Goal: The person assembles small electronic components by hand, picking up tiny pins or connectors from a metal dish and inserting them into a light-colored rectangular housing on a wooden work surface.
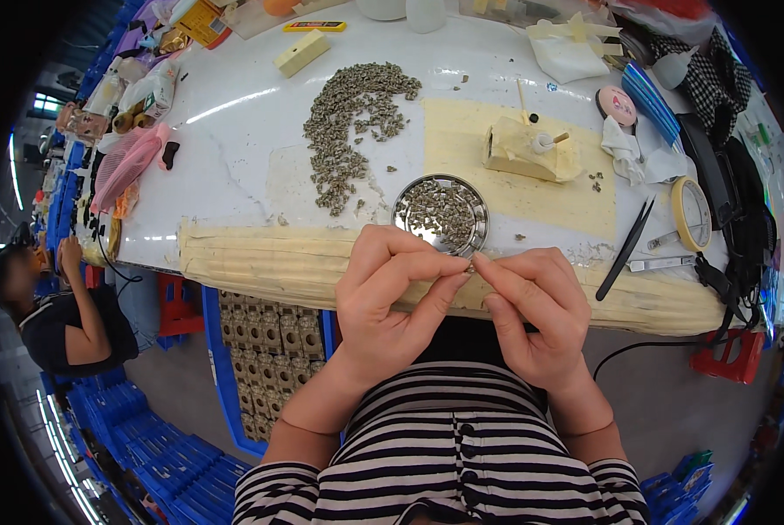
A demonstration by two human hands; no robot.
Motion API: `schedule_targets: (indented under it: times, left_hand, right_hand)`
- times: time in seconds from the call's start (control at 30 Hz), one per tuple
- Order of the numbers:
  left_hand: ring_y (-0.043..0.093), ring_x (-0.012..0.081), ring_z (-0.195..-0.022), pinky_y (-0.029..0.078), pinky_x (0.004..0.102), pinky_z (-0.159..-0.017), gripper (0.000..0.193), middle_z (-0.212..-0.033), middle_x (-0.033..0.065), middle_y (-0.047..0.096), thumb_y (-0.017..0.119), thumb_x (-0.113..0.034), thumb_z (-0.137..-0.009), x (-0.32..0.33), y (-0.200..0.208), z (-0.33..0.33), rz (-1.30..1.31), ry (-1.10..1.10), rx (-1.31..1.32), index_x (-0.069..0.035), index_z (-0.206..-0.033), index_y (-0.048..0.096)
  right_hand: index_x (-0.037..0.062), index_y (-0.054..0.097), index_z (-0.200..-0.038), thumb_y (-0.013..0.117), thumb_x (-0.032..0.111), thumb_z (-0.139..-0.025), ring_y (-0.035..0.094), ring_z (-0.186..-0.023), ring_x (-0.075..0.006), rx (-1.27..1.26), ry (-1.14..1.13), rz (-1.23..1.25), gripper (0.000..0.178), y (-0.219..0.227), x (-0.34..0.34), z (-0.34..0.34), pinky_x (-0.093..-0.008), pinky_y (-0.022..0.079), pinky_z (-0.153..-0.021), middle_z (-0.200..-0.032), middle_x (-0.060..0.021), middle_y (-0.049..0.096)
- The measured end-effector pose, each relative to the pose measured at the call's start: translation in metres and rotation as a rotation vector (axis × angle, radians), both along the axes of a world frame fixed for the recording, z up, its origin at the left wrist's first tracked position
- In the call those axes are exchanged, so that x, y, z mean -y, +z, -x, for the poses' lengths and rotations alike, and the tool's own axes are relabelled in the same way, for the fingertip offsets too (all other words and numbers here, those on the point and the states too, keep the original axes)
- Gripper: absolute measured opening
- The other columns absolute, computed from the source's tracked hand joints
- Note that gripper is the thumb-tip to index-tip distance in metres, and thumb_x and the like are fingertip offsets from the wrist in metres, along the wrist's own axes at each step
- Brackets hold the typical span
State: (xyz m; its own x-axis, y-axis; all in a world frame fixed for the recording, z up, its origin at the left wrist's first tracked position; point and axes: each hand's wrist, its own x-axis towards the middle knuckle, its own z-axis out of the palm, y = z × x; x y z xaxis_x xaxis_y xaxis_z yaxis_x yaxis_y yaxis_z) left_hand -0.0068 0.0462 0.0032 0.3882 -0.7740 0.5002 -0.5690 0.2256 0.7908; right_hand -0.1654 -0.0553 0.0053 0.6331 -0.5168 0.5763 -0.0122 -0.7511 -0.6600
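Between the thumb and forefinger of my left hand (393, 289) a tiny metal part (471, 268) is pinched, mostly hidden by the fingertips. The fingertips of my right hand (539, 306) meet it from the other side, its forefinger touching or almost touching the part; whether that hand grips anything cannot be made out. Both hands are over the padded front edge of the table. Just beyond them stands a round steel dish (398, 229) holding many small metal parts. A larger heap of similar parts (344, 122) is spread on the tabletop behind it.
Black tweezers (626, 249), a metal-bladed tool (661, 263) and a tape roll (691, 215) lie at right. A taped block (532, 150) sits on yellow paper. Below the table, a blue crate (220, 372) holds metal castings. Another person (77, 315) sits at left.
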Motion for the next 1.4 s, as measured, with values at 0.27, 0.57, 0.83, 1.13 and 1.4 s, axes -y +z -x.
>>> schedule_targets:
  times: [0.27,0.57,0.83,1.13,1.4]
  left_hand:
    - [0.057,0.0191,-0.084,0.046,0.0284,-0.072,0.017,-0.088,0.0066,0.060,0.078,0.005,-0.075,-0.007,0.008,-0.018,-0.186,0.082,0.194,-0.002,-0.090,0.074]
    - [0.054,0.0216,-0.086,0.044,0.0320,-0.075,0.017,-0.087,0.0062,0.059,0.077,0.003,-0.075,0.004,0.022,-0.021,-0.351,0.054,0.196,-0.003,-0.091,0.075]
    - [0.055,0.0200,-0.086,0.044,0.0296,-0.075,0.020,-0.088,0.0071,0.058,0.077,0.003,-0.076,0.001,0.028,-0.023,-0.285,0.111,0.183,-0.002,-0.095,0.075]
    - [0.055,0.0211,-0.081,0.045,0.0312,-0.070,0.024,-0.086,0.0052,0.060,0.081,0.002,-0.073,0.009,0.023,-0.011,-0.125,0.029,0.212,-0.005,-0.095,0.076]
    - [0.062,0.0179,-0.076,0.050,0.0279,-0.067,0.021,-0.089,0.0080,0.070,0.079,0.002,-0.080,0.021,0.019,-0.001,-0.066,-0.082,0.025,-0.002,-0.100,0.076]
  right_hand:
    - [-0.0008,0.075,-0.106,0.076,-0.001,-0.077,0.061,-0.075,-0.0250,-0.020,-0.198,0.055,0.029,-0.001,0.020,0.011,-0.0338,0.048,-0.067,-0.086,-0.0105,0.067]
    - [0.0004,0.075,-0.099,0.077,-0.003,-0.077,0.060,-0.075,-0.0248,-0.035,-0.283,0.051,0.022,-0.003,0.016,0.005,-0.0325,0.048,-0.066,-0.084,-0.0099,0.067]
    - [0.0032,0.068,-0.084,0.078,-0.001,-0.077,0.054,-0.077,-0.0239,-0.214,-0.323,0.023,0.013,0.008,0.028,0.010,-0.0347,0.043,-0.068,-0.081,-0.0059,0.060]
    - [0.0047,0.068,-0.085,0.078,0.003,-0.077,0.054,-0.080,-0.0256,-0.325,-0.295,0.100,0.013,0.006,0.031,0.000,-0.0366,0.043,-0.070,-0.082,-0.0053,0.059]
    - [0.0035,0.071,-0.087,0.081,-0.001,-0.072,0.060,-0.075,-0.0241,-0.028,-0.186,0.085,0.019,0.025,0.020,-0.006,-0.0331,0.047,-0.065,-0.082,-0.0064,0.066]
